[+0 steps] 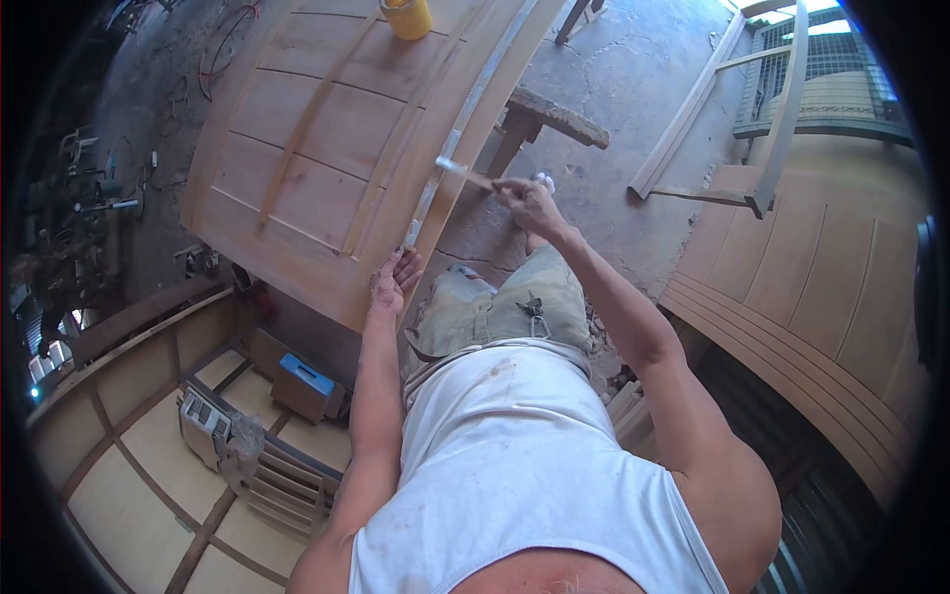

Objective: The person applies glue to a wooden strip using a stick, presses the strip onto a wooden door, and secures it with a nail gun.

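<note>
A wooden door panel with grooved boards lies in front of me. Along its right side runs a narrow whitish strip. My right hand grips a thin brush, blurred by motion, its pale tip over the strip. At the panel's near corner my left hand rests palm up with fingers spread, fingertips by the strip's near end. A yellow tub stands on the panel's far part.
A rough wooden bench stands on the concrete floor beyond the panel. To the right are another slatted wooden panel and a wooden frame. At lower left, a blue-topped box and a grey device sit by a framed panel.
</note>
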Tool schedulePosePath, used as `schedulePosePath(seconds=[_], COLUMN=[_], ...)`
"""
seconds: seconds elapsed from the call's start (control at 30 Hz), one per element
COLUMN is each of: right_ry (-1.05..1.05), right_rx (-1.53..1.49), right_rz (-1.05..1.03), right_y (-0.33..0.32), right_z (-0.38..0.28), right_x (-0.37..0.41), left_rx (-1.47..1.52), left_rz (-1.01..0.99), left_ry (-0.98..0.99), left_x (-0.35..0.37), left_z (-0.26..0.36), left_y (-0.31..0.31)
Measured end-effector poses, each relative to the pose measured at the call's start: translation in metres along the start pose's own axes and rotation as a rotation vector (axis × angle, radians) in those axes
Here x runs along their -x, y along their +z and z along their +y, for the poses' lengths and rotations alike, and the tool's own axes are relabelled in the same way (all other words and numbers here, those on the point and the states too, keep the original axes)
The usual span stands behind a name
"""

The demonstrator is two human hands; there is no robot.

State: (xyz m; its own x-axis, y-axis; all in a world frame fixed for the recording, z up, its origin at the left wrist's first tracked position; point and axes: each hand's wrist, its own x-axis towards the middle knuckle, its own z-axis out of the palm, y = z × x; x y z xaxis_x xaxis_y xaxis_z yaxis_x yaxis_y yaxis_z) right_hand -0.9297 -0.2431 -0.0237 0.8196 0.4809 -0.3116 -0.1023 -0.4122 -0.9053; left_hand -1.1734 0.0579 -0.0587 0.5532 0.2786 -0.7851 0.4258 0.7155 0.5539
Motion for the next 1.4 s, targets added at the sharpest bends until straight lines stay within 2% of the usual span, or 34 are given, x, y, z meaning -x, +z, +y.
schedulePosePath(seconds=[0.07,0.17,0.2,0.3,0.5,0.6,0.7,0.8,0.9,1.0,1.1,1.13,1.23,1.33,1.4], right_ry=[-0.013,-0.006,0.073,0.016,0.029,-0.093,-0.037,-0.042,-0.06,0.106,0.004,0.034,0.063,0.032,0.019], right_rx=[-0.02,-0.121,-0.14,-0.039,0.101,0.388,0.568,0.488,0.411,0.19,0.101,0.064,-0.094,-0.13,-0.035], right_rz=[-0.137,0.06,0.112,0.285,0.237,0.356,0.428,0.438,0.351,0.216,0.054,-0.032,0.049,0.201,0.167], right_y=[-0.012,-0.027,-0.041,-0.064,-0.087,-0.095,-0.102,-0.106,-0.101,-0.089,-0.083,-0.086,-0.083,-0.085,-0.082], right_z=[0.003,0.013,-0.004,-0.008,-0.009,-0.008,-0.016,-0.026,-0.026,-0.015,-0.007,-0.01,-0.012,-0.012,-0.003], right_x=[0.004,-0.019,-0.028,-0.074,-0.115,-0.116,-0.121,-0.122,-0.121,-0.114,-0.093,-0.087,-0.091,-0.105,-0.099], left_rx=[0.021,0.0,-0.006,-0.024,-0.011,0.004,0.025,0.044,0.037,0.028,0.018,0.018,0.014,0.019,0.015], left_rz=[-0.017,-0.013,-0.01,-0.006,0.011,0.036,0.036,0.027,0.031,0.027,0.023,0.018,0.023,0.019,0.021], left_ry=[-0.007,-0.013,-0.01,-0.001,-0.004,-0.004,-0.02,-0.036,-0.04,-0.029,-0.025,-0.029,-0.032,-0.029,-0.026], left_x=[-0.009,0.0,0.002,0.004,0.004,0.007,0.009,0.006,0.01,0.011,0.009,0.009,0.009,0.012,0.01], left_z=[-0.006,0.0,0.002,0.003,0.0,0.003,0.003,0.001,0.003,0.005,0.004,0.004,0.004,0.002,0.003], left_y=[-0.008,0.001,0.003,0.0,-0.001,0.005,0.004,0.001,0.004,0.005,0.005,0.005,0.006,0.002,0.003])
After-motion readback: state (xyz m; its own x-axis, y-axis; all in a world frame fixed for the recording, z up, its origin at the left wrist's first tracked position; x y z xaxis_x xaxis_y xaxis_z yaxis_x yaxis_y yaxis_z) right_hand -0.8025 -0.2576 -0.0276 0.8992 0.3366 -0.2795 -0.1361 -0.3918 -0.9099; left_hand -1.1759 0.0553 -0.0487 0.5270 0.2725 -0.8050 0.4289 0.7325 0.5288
